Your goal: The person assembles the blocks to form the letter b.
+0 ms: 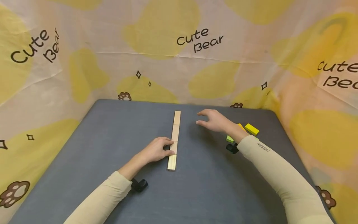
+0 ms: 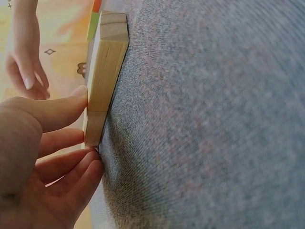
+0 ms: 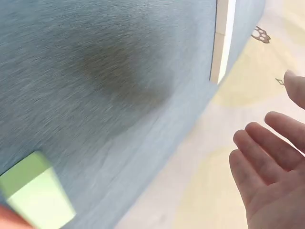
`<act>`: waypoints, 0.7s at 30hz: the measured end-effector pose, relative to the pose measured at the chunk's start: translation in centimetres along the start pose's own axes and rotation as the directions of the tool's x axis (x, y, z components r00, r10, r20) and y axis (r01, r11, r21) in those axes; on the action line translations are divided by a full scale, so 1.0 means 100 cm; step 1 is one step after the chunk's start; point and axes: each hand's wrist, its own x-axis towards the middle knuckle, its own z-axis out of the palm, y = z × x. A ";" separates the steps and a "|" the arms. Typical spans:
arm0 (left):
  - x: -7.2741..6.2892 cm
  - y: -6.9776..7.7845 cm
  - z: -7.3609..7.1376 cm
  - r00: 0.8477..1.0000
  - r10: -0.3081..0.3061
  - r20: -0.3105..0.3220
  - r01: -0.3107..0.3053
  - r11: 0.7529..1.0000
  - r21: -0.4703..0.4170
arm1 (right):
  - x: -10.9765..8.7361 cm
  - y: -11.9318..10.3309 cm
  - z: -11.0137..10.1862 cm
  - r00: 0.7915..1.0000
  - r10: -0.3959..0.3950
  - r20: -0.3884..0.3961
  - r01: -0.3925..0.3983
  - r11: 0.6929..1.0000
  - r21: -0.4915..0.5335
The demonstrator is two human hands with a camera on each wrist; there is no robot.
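Note:
Several plain wooden blocks (image 1: pixel 175 132) lie end to end in a straight row on the table. My left hand (image 1: pixel 156 150) is at the left side of this row, thumb and index fingertip touching one block near its two ends. In the left wrist view, the thumb lies against the wood (image 2: pixel 107 71) and the other fingers reach down near the cloth. My right hand (image 1: pixel 213 120) hovers right of the row's far end, fingers spread and holding nothing; its palm shows in the right wrist view.
Right of my right forearm are a yellow block (image 1: pixel 252 129), an orange block (image 1: pixel 241 127) and a green block (image 1: pixel 229 138), partly hidden by the arm. A grey cloth covers the table (image 1: pixel 112 130). Printed fabric (image 1: pixel 179 68) hangs behind it and at both sides.

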 end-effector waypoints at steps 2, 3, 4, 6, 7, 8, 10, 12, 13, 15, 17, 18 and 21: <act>0.000 -0.001 0.000 1.000 0.004 0.001 -0.004 1.000 0.004 | -0.010 0.003 -0.004 1.000 0.008 -0.007 -0.008 1.000 -0.004; 0.000 -0.001 0.000 1.000 0.004 0.002 -0.004 1.000 0.003 | -0.014 0.005 -0.006 1.000 0.013 -0.009 -0.013 1.000 -0.005; 0.001 -0.002 0.000 1.000 0.005 0.004 -0.005 1.000 0.002 | -0.019 0.007 -0.007 1.000 0.018 -0.011 -0.018 1.000 -0.008; 0.001 -0.002 0.000 1.000 0.005 0.007 -0.005 1.000 -0.001 | -0.028 0.011 -0.010 0.999 0.034 -0.016 -0.034 0.999 -0.013; 0.001 -0.002 0.000 1.000 0.003 0.008 -0.003 1.000 0.000 | -0.032 0.013 -0.011 0.999 0.041 -0.020 -0.041 0.999 -0.013; 0.001 -0.002 0.000 1.000 0.001 0.008 -0.001 1.000 -0.002 | -0.036 0.015 -0.012 0.999 0.046 -0.026 -0.046 0.999 -0.011; 0.001 -0.002 -0.001 1.000 0.000 0.011 0.000 1.000 -0.003 | -0.044 0.019 -0.013 0.997 0.062 -0.040 -0.062 0.998 -0.006; 0.001 -0.003 0.000 1.000 -0.002 0.014 0.002 1.000 -0.005 | -0.052 0.024 -0.014 0.995 0.078 -0.055 -0.079 0.997 0.001; 0.002 -0.003 0.000 1.000 -0.002 0.015 0.003 1.000 -0.006 | -0.056 0.027 -0.014 0.995 0.084 -0.062 -0.084 0.996 0.003; 0.002 -0.003 0.000 1.000 -0.005 0.014 0.005 1.000 -0.005 | -0.063 0.033 -0.014 0.993 0.096 -0.076 -0.096 0.995 0.004; 0.002 -0.003 0.000 1.000 -0.007 0.014 0.007 1.000 -0.008 | -0.069 0.041 -0.013 0.990 0.108 -0.088 -0.107 0.994 0.017; 0.002 -0.003 0.001 1.000 -0.007 0.013 0.007 1.000 -0.007 | -0.072 0.046 -0.012 0.989 0.112 -0.094 -0.110 0.994 0.025; 0.003 -0.003 0.001 1.000 -0.009 0.013 0.009 1.000 -0.006 | -0.080 0.060 -0.010 0.985 0.132 -0.114 -0.127 0.990 0.055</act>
